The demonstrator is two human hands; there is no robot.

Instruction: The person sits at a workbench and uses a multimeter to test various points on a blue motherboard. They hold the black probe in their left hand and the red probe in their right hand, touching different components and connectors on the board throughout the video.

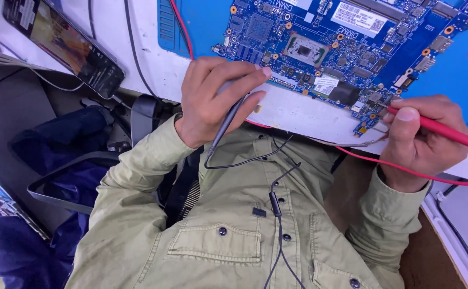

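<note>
While hands hide both tips, black probe (228,122), red probe (448,134), circuit board (346,43) cropped

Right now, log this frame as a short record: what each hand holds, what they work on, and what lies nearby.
view: head camera, picture appears upside down, the person's olive shirt at the bottom
left hand: grips a black probe, tip toward the board's near edge
right hand: grips a red probe, tip at the board's corner
work piece: blue circuit board, lying flat on a white bench
leads: red wire and black wire trail from the probes
nearby: phone, screen lit, on the bench
</note>
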